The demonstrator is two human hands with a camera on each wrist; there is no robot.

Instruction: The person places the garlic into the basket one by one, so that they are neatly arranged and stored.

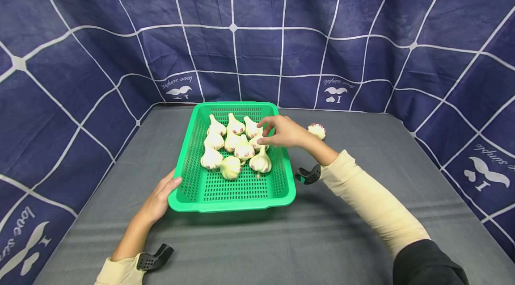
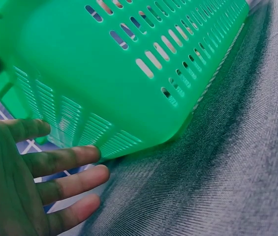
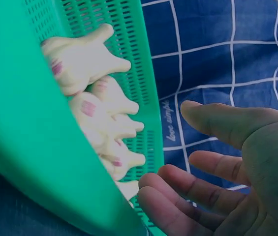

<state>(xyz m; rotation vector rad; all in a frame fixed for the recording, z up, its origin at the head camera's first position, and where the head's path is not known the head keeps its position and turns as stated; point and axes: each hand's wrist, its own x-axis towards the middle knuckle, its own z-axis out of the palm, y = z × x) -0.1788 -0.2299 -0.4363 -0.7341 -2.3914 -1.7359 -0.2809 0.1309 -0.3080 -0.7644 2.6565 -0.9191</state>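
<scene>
A green plastic basket (image 1: 237, 204) with slotted walls holds several white garlic bulbs (image 1: 244, 148) with purple marks, gathered toward its back half. My left hand (image 1: 160, 195) is at the basket's near left corner, its thumb at the rim. In the left wrist view, its straight fingers (image 2: 72, 177) lie along the outer wall. Over the basket's right side is my right hand (image 1: 283, 132), fingers spread and loosely bent, with nothing in its grasp. The right wrist view shows a gap between its thumb (image 3: 212, 115) and fingers, beside the garlic.
A single garlic bulb (image 1: 317, 131) lies on the grey cloth (image 1: 346, 213) right of the basket, beyond my right wrist. Blue curtains (image 1: 257, 48) with white grid lines enclose the back and both sides of the table.
</scene>
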